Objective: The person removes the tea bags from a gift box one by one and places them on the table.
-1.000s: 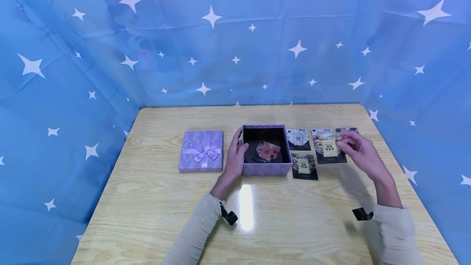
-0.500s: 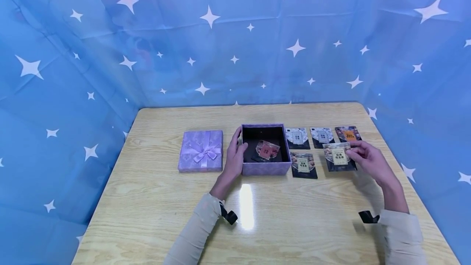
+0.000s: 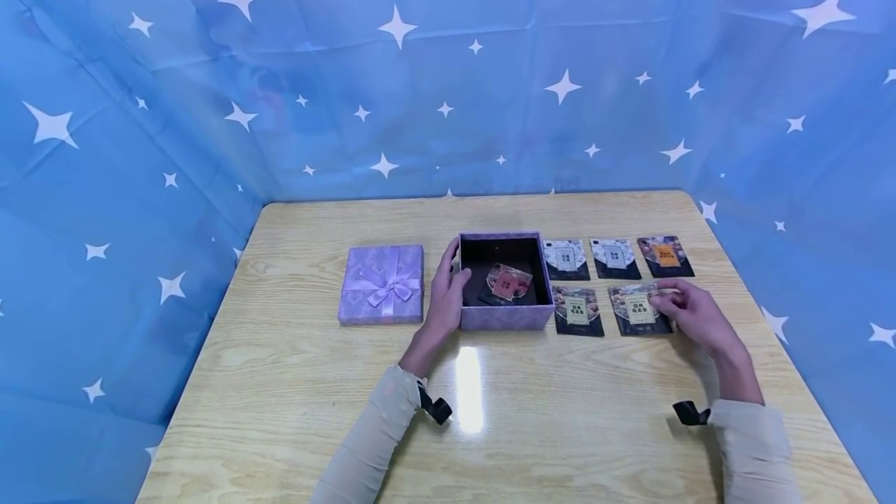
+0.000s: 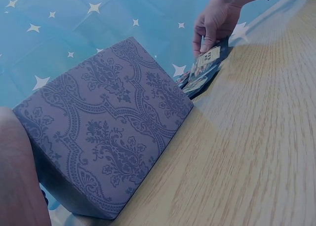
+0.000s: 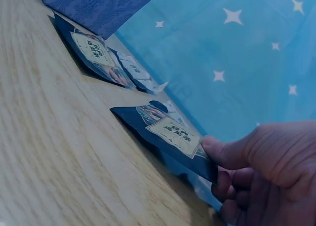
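My left hand [image 3: 445, 294] holds the left wall of an open purple gift box [image 3: 505, 319], thumb over the rim. Inside lies a sachet with a red label [image 3: 509, 284], on the black floor. My right hand [image 3: 702, 321] pinches the right edge of a tea sachet with a pale yellow label [image 3: 638, 308]. In the right wrist view the thumb is on top of this sachet [image 5: 173, 137] and the fingers below; it is tilted, low over the table. To its left lies a similar pale-labelled sachet [image 3: 578, 311], beside the box.
The purple lid with a ribbon bow [image 3: 382, 286] lies left of the box. Behind the pale-labelled sachets are two white-and-dark sachets [image 3: 567, 259] and one with an orange label [image 3: 665, 255]. A blue starry curtain [image 3: 448, 76] hangs behind the wooden table [image 3: 560, 426].
My right hand has drawn the pale-labelled sachet from over the back row toward the front, uncovering a white-and-dark and the orange-labelled sachet, and lowered it. My left hand stays on the box.
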### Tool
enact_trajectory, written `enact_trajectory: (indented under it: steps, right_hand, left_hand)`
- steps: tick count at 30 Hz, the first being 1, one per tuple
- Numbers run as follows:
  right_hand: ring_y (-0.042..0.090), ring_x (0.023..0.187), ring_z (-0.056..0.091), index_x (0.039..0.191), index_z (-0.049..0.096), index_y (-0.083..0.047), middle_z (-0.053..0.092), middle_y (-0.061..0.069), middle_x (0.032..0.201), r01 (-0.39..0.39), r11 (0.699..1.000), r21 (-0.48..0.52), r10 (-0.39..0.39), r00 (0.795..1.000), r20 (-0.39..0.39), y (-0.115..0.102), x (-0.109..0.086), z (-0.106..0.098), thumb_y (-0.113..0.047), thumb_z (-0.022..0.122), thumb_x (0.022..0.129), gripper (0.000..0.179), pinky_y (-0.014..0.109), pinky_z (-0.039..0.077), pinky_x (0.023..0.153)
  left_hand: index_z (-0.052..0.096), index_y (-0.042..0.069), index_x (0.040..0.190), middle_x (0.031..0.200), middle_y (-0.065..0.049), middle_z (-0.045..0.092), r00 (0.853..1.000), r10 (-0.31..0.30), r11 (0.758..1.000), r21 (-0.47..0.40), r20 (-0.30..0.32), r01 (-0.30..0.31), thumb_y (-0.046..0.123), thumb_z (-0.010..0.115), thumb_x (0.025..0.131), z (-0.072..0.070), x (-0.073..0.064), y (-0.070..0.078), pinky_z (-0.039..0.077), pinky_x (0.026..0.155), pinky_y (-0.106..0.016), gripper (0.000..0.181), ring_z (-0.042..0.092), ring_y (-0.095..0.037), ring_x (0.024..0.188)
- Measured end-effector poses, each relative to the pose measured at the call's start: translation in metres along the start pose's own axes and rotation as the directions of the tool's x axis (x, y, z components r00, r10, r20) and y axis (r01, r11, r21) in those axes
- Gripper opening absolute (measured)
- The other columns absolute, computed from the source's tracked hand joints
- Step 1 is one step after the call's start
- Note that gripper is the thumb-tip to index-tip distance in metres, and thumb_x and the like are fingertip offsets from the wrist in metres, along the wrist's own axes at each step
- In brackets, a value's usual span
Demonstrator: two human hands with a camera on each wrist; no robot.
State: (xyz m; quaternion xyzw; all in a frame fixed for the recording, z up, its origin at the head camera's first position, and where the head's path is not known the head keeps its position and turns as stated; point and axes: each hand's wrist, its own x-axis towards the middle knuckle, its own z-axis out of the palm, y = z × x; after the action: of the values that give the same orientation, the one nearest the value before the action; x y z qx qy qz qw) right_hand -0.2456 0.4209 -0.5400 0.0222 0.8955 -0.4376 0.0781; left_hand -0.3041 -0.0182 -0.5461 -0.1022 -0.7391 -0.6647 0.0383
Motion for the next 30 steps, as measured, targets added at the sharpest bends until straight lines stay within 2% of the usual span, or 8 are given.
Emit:
enact_trajectory:
  steps: [2,7,11,19,30]
  right_hand:
    - [0.003,0.085,0.061,0.147,0.043,0.010,0.068,0.028,0.115,0.001,1.000,-0.007,-0.001,1.000,0.001,0.000,0.001,0.001,-0.026,0.053,0.111,0.052,0.027,0.050,0.067]
    - [0.005,0.083,0.060,0.145,0.044,0.011,0.068,0.028,0.114,-0.005,1.000,-0.029,0.004,1.000,-0.012,-0.003,0.001,0.004,-0.024,0.053,0.111,0.050,0.028,0.049,0.064]
    - [0.008,0.080,0.059,0.144,0.045,0.011,0.067,0.024,0.108,-0.004,0.998,-0.057,0.003,1.000,-0.023,-0.003,0.002,0.007,-0.024,0.053,0.111,0.050,0.028,0.048,0.063]
    - [0.019,0.080,0.053,0.141,0.048,0.013,0.061,0.021,0.101,0.007,0.989,-0.146,-0.014,0.999,-0.051,-0.005,0.003,0.011,-0.025,0.052,0.111,0.048,0.030,0.044,0.061]
    - [0.018,0.082,0.054,0.141,0.049,0.012,0.061,0.018,0.103,-0.002,0.987,-0.159,-0.005,0.999,-0.044,-0.005,0.004,0.012,-0.021,0.054,0.110,0.045,0.028,0.045,0.062]
  left_hand:
    - [0.033,0.027,0.165,0.170,0.004,0.031,1.000,0.002,1.000,0.002,-0.008,-0.002,0.017,0.047,0.107,0.002,0.003,-0.012,0.026,0.125,-0.052,0.061,0.028,-0.029,0.155]
    - [0.033,0.030,0.165,0.170,0.006,0.031,1.000,-0.008,1.000,-0.010,0.000,0.008,0.018,0.047,0.107,0.002,0.004,-0.012,0.027,0.124,-0.053,0.061,0.030,-0.030,0.154]
    - [0.033,0.028,0.165,0.170,0.004,0.031,1.000,-0.008,1.000,-0.015,0.001,0.008,0.019,0.047,0.107,0.002,0.004,-0.011,0.026,0.125,-0.053,0.060,0.029,-0.031,0.155]
    - [0.033,0.029,0.165,0.169,0.006,0.032,1.000,-0.003,1.000,-0.006,-0.008,0.003,0.016,0.047,0.107,0.002,0.003,-0.013,0.026,0.125,-0.051,0.060,0.029,-0.027,0.155]
    - [0.031,0.028,0.166,0.171,0.004,0.029,1.000,0.006,1.000,-0.009,0.004,-0.006,0.015,0.046,0.107,0.003,0.004,-0.014,0.025,0.125,-0.051,0.062,0.025,-0.024,0.157]
